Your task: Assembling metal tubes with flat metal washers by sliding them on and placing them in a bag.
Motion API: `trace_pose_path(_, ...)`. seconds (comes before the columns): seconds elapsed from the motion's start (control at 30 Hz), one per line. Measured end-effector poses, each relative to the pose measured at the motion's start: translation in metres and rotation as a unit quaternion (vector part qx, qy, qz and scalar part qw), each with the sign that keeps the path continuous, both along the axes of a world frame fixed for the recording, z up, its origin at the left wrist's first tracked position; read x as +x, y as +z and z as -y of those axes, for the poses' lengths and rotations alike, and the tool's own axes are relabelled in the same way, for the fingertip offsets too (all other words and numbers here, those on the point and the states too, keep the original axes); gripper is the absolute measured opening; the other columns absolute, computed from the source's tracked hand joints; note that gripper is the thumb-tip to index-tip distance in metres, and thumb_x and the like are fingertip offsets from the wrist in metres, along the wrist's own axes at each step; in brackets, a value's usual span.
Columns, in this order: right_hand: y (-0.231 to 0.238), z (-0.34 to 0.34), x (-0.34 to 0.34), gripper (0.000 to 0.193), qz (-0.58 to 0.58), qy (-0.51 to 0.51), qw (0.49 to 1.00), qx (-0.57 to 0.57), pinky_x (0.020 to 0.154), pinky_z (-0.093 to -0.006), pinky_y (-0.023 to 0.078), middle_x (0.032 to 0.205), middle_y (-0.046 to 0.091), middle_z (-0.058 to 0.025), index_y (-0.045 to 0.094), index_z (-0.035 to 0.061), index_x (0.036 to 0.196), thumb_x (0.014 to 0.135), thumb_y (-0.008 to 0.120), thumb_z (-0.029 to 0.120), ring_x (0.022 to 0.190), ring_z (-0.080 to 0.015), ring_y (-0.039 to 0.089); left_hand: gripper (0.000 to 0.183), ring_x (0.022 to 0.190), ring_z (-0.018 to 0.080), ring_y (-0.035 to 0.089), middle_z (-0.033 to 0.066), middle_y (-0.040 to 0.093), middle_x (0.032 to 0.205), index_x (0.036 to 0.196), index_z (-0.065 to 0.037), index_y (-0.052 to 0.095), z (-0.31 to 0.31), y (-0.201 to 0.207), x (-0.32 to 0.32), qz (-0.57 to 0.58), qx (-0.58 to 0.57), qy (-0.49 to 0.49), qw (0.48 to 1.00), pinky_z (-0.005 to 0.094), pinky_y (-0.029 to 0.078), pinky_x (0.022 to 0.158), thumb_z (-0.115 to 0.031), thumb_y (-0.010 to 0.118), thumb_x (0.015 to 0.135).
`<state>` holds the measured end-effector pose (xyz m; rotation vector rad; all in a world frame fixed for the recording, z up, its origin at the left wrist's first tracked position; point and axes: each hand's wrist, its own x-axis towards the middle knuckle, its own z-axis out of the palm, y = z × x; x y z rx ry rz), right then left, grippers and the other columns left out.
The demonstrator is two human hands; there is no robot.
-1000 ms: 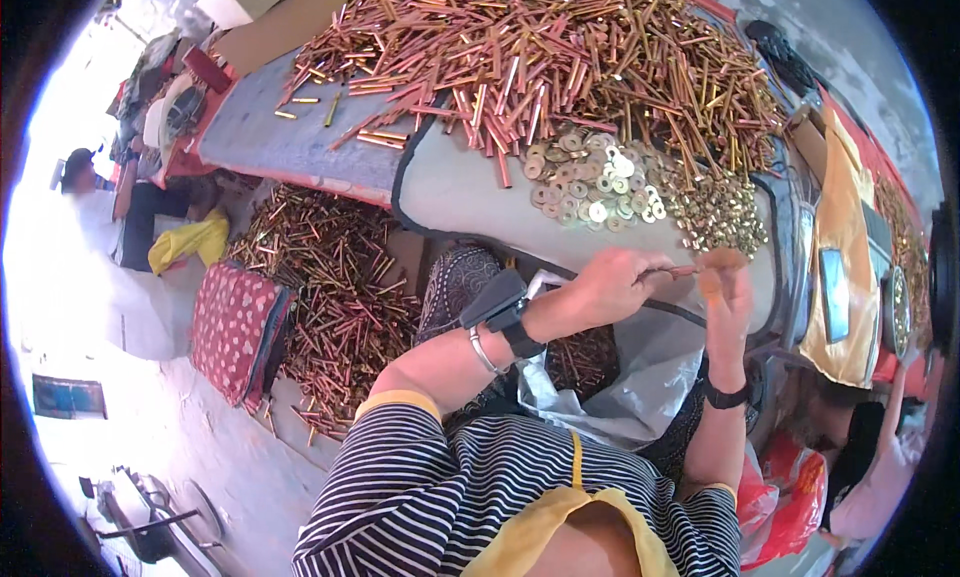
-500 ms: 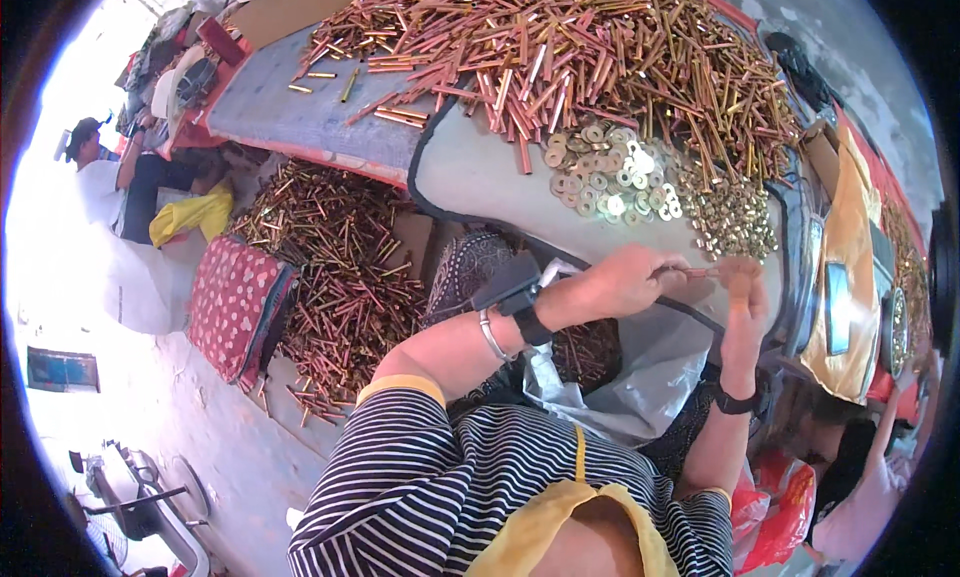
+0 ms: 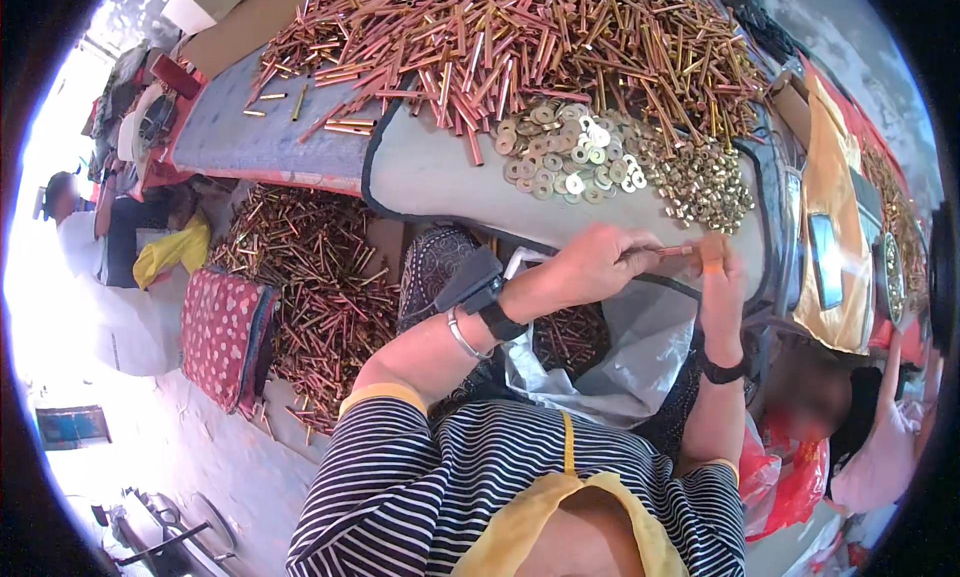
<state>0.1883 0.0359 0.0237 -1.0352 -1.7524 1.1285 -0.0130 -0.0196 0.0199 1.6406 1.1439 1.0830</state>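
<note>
Over the near edge of the grey mat (image 3: 440, 177), my two hands meet at a thin copper-coloured metal sleeve (image 3: 676, 250). My left hand (image 3: 600, 265) pinches one end of it. At the other end are the closed fingers of my right hand (image 3: 722, 267), which hide that tip. Beyond my hands lie a heap of flat washers (image 3: 570, 162) and, to its right, a heap of small brass-coloured nuts (image 3: 710, 192). Behind them a big pile of copper-coloured metal sleeves (image 3: 540, 47) covers the table. Below my hands, an open whitish plastic bag (image 3: 640, 362) holds similar metal pieces.
Many bolt-like pieces (image 3: 310, 287) are heaped on the left, beside a red dotted cushion (image 3: 228, 332). A phone (image 3: 825, 260) rests on a tan cloth at right. Other people work at far left and at right. A parked two-wheeler (image 3: 170, 532) stands lower left.
The whole view has shifted, so the table and heaps sit farther left and slightly higher. My hands stay together at the metal sleeve, with only a slight change in the fingers.
</note>
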Motion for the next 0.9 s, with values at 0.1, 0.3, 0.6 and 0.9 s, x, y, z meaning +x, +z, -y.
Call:
trace_pose_path(0.1,0.006,0.003,-0.012,0.019,-0.100,-0.052,0.991,0.071,0.069,-0.0243,0.041,0.078,0.060,0.0004,0.061,0.0041,0.092,0.090,0.061,0.023,0.074,-0.0087,0.051,0.021,0.073,0.0166,0.058,0.0138,0.064,0.083,0.108,-0.003,0.061,-0.003,-0.001,0.002,0.027,0.006,-0.004,1.000,0.0292,0.047,0.071,-0.015,0.055,0.091)
trace_pose_path(0.3,0.002,-0.003,-0.001,0.015,-0.111,0.005,0.993,-0.050,0.067,-0.0229,0.041,0.081,0.061,0.0009,0.061,0.0023,0.094,0.090,0.061,0.016,0.076,-0.0077,0.051,0.021,0.075,0.0157,0.059,0.0137,0.066,0.086,0.108,-0.004,0.062,-0.002,-0.001,-0.003,-0.026,-0.041,0.009,0.999,0.0296,0.047,0.072,-0.015,0.055,0.091)
trace_pose_path(0.6,0.011,0.015,-0.019,0.016,-0.125,-0.057,0.990,0.003,0.065,-0.0244,0.043,0.080,0.059,-0.0006,0.060,0.0023,0.087,0.089,0.061,0.018,0.073,-0.0084,0.050,0.021,0.081,0.0169,0.063,0.0122,0.067,0.087,0.108,-0.004,0.063,0.003,-0.007,0.004,0.004,0.006,0.007,1.000,0.0305,0.048,0.074,-0.015,0.055,0.091)
trace_pose_path(0.9,0.000,-0.003,-0.013,0.022,-0.007,0.037,0.990,0.139,0.074,-0.0286,0.046,0.086,0.064,-0.0075,0.062,0.0028,0.097,0.079,0.070,0.012,0.082,-0.0174,0.060,0.023,0.089,0.0129,0.061,0.0082,0.068,0.096,0.109,-0.002,0.063,-0.002,0.001,-0.006,-0.032,-0.043,0.017,0.998,0.0268,0.047,0.081,-0.013,0.055,0.091)
